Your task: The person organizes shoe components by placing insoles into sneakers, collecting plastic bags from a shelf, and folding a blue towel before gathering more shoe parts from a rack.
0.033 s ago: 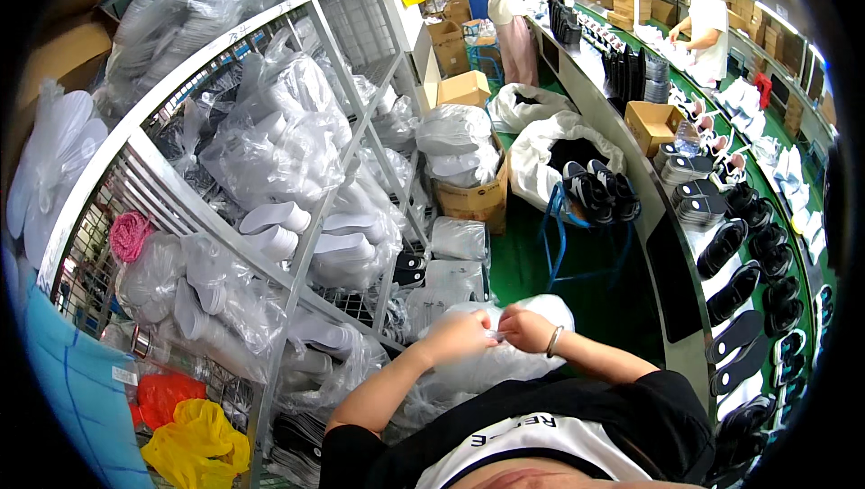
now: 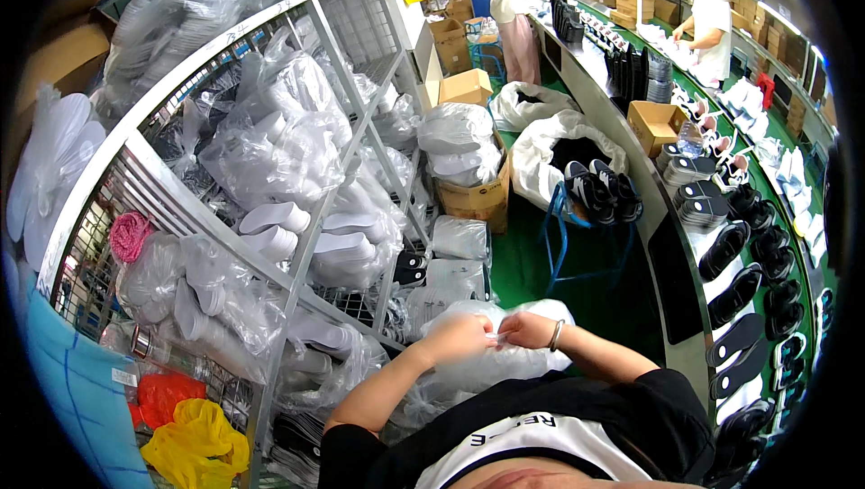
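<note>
Both forearms come up from the lower edge, elbows spread wide and wrists angled inward, and here they meet: left hand [image 2: 459, 338] and right hand [image 2: 527, 330], almost fingertip to fingertip. The fingers are drawn in narrow, pinching a pale scrap of film between them; the left is blurred, so its exact grip I can't tell. A bracelet [image 2: 557, 336] circles the right wrist.

On to the writing: dark letters, upside down, cross the white panel of the black shirt [image 2: 532, 435]. A small printed label [image 2: 124, 376] sits on the blue sheet [image 2: 77, 372], and handwritten marks run along the top rail of the wire rack [image 2: 185, 65].

And the clear plastic bag [image 2: 527, 358]! It's bunched beneath the hands, between the rack's lower right corner and the near left edge of the worktop [image 2: 689, 345]. Its crumpled bulk stretches longest from left to right, tilting up toward the right; which way its mouth points, I can't tell.
</note>
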A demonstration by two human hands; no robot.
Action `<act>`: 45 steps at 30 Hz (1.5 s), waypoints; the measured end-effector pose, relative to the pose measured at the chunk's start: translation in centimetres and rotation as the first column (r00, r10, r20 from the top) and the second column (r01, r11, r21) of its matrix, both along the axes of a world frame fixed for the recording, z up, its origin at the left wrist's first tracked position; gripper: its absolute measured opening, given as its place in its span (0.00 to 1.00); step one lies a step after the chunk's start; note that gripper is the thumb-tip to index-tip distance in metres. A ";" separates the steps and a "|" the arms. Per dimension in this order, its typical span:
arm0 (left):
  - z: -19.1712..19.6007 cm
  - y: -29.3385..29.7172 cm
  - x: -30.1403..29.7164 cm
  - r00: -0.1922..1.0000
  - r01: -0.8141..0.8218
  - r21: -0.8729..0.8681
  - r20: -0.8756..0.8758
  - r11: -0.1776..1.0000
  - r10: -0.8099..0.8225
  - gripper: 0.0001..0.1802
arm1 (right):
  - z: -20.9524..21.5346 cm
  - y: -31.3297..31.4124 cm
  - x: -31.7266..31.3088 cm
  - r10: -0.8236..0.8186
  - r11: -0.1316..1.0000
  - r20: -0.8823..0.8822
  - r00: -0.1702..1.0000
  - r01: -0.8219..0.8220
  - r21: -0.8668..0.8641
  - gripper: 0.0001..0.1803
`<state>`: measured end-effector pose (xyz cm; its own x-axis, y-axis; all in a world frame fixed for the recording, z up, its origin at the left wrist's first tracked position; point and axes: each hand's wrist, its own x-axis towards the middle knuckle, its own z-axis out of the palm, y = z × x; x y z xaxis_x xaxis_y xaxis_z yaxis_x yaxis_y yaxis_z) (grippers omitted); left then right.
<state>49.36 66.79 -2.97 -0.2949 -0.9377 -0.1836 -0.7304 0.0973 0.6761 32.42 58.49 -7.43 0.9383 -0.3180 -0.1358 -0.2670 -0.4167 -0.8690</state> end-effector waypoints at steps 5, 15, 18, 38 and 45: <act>-1.5 -4.0 0.8 0.729 -0.147 0.398 -0.575 0.906 0.371 0.11 | -0.7 -4.3 0.5 0.026 0.948 0.347 0.937 0.087 -0.305 0.20; 5.5 -10.7 -0.8 0.746 -0.342 0.088 -0.580 0.935 0.328 0.12 | 7.4 -13.3 -0.3 0.004 0.823 0.699 0.715 0.395 -0.409 0.11; 6.5 -12.7 1.1 0.879 -0.470 -0.415 -0.142 0.779 0.455 0.10 | 6.1 -18.8 -1.7 -0.169 0.616 0.657 0.735 0.599 -0.512 0.04; 4.7 -21.7 -7.4 0.797 -0.523 -0.079 -0.398 0.849 0.454 0.12 | 1.4 -22.9 -3.0 0.020 1.000 0.303 0.953 -0.019 -0.006 0.18; 0.7 -23.0 -7.4 0.654 -0.594 -0.108 -0.641 0.797 0.401 0.28 | -0.6 -23.4 -4.2 -0.125 0.752 0.272 0.954 -0.087 0.653 0.11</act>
